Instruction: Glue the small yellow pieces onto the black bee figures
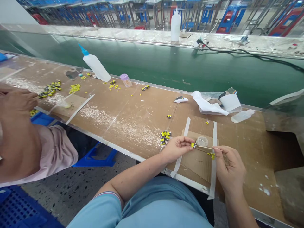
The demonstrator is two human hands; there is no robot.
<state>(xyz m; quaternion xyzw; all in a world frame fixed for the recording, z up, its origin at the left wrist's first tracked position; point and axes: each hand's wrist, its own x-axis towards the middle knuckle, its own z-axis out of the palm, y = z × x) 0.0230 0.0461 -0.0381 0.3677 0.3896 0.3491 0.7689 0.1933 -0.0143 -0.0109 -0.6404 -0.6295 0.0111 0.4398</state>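
My left hand (178, 147) pinches a small yellow-and-black piece (192, 144) between thumb and fingertips. A thin wooden stick (203, 147) runs from my right hand (228, 166), its far tip at or very close to that piece. Just behind the stick sits a small round clear dish (201, 141) on a taped-down cardboard square (198, 167). Several small yellow bits (211, 155) lie beside my right fingertips. Left of my left hand is a heap of yellow-and-black pieces (165, 137), with a single piece (169, 117) behind it.
A co-worker's hands (20, 98) are at the table's left, near more yellow-and-black pieces (51, 88). A white bottle with blue tip (97, 67), a purple-lidded jar (125, 80), a plastic tray with white scraps (213, 104) and a small bottle (242, 116) line the back edge, before a green belt (147, 63).
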